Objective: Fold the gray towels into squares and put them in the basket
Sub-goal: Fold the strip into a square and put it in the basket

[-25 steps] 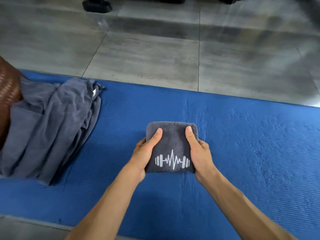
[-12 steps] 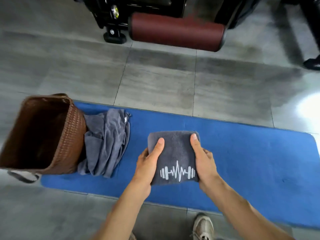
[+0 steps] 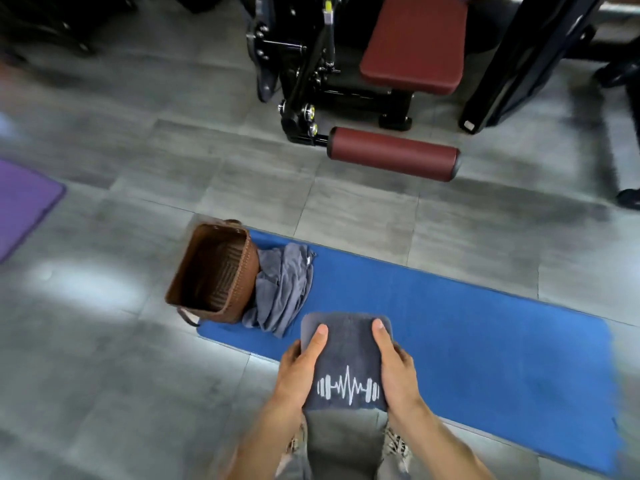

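Both hands, left (image 3: 300, 370) and right (image 3: 395, 370), pinch the folded gray towel (image 3: 346, 358) by its sides, now lifted clear of the blue mat (image 3: 467, 317); the wicker basket (image 3: 214, 271), far left beside the unfolded towels (image 3: 282, 289), is judged its next stop.

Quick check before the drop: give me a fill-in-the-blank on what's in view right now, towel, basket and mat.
1. Both hands, left hand and right hand, hold the folded towel, which bears a white ____ logo.
2. The brown basket holds ____ towels so far.
3. The unfolded towels lie heaped on the ____ mat, against the basket.

Missing words: dumbbell; no; blue
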